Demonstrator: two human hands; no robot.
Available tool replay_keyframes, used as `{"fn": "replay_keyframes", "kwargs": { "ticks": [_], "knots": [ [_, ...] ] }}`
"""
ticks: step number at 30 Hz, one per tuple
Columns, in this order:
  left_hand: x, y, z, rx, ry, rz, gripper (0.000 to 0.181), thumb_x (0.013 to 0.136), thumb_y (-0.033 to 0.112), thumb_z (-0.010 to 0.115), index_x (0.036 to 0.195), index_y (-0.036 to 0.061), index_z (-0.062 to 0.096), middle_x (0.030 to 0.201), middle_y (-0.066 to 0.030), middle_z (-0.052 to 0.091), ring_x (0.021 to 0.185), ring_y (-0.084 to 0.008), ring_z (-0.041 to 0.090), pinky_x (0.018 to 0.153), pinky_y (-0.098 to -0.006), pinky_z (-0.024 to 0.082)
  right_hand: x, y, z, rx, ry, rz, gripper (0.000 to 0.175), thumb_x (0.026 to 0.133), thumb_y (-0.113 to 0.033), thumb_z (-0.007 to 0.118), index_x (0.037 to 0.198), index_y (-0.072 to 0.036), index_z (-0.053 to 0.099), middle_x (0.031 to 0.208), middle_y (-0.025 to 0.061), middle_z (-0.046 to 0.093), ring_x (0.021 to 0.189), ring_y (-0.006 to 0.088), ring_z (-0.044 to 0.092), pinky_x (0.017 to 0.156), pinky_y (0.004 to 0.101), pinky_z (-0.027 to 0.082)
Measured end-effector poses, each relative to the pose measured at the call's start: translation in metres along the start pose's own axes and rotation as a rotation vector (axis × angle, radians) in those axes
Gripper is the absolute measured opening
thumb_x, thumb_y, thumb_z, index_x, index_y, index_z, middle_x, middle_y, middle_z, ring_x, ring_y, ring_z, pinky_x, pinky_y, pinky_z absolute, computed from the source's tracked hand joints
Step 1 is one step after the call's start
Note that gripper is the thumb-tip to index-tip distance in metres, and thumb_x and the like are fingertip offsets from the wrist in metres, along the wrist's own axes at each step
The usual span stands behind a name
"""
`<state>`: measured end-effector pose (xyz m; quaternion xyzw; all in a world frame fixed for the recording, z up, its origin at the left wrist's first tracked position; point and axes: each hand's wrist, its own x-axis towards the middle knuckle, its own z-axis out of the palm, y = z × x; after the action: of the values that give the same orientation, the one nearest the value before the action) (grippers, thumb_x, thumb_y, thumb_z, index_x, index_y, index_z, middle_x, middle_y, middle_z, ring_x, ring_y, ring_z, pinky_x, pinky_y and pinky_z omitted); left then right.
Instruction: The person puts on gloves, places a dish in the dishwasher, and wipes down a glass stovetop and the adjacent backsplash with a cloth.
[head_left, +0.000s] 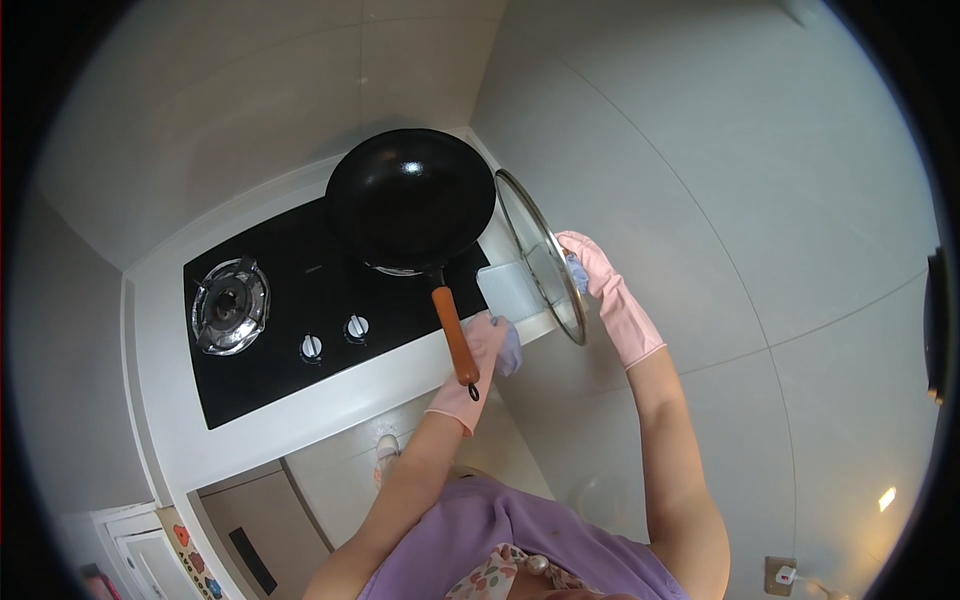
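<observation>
Both my hands wear pink rubber gloves. My right hand (592, 262) is at the outer side of a glass pan lid (541, 255) with a metal rim, gripping it near its knob; the lid stands on edge. A bit of lilac material (577, 274) shows by those fingers. My left hand (484, 337), partly behind the wok's handle, holds a crumpled lilac cloth (509, 352) at the counter's front edge. Beside it lies a pale ribbed tray (511, 289), partly seen through the lid. A black wok (412, 202) with an orange-brown handle (452, 326) sits on the right burner.
The black gas hob (300, 262) has a bare left burner (229, 304) and two knobs (334, 336). A white counter (315, 420) surrounds it. Tiled walls (697, 225) close in at the back and right. A drawer front (259, 525) is below left.
</observation>
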<state>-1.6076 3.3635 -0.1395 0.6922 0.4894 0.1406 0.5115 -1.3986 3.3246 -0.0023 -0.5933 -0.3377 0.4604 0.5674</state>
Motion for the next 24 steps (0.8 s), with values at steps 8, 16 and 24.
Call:
{"fn": "replay_keyframes", "kwargs": {
  "ticks": [8,16,24],
  "knots": [
    [-0.017,-0.016,-0.035,-0.114,-0.205,0.083,0.037,0.085,0.033,0.060,0.096,-0.0011,0.066,0.089,-0.0156,0.065,0.085,-0.0255,0.062,0.076,-0.0328,0.047,0.011,0.010,-0.019,-0.034,0.049,-0.023,0.017,0.091,-0.020,0.062,0.098,-0.005,0.065,0.082,-0.0003,0.066,0.071,0.0082,0.060,0.066,0.0216,0.049],
    [-0.029,-0.037,-0.057,-0.484,-0.338,-0.016,0.032,0.091,0.027,0.056,0.072,0.0010,0.053,0.071,-0.0050,0.053,0.065,-0.0157,0.045,0.066,-0.0311,0.040,0.007,0.014,-0.019,0.068,0.000,-0.017,0.024,0.090,-0.026,0.065,0.101,-0.005,0.067,0.078,-0.0055,0.059,0.069,0.0036,0.054,0.062,0.0193,0.045],
    [-0.039,-0.044,-0.067,-0.660,-0.378,-0.006,0.028,0.094,0.021,0.053,0.074,0.0020,0.050,0.071,-0.0027,0.047,0.066,-0.0144,0.041,0.064,-0.0294,0.038,-0.009,0.006,0.009,0.137,0.165,-0.089,0.026,0.090,-0.022,0.061,0.106,-0.002,0.066,0.088,-0.0003,0.062,0.079,0.0091,0.055,0.071,0.0226,0.045]
  ]
}}
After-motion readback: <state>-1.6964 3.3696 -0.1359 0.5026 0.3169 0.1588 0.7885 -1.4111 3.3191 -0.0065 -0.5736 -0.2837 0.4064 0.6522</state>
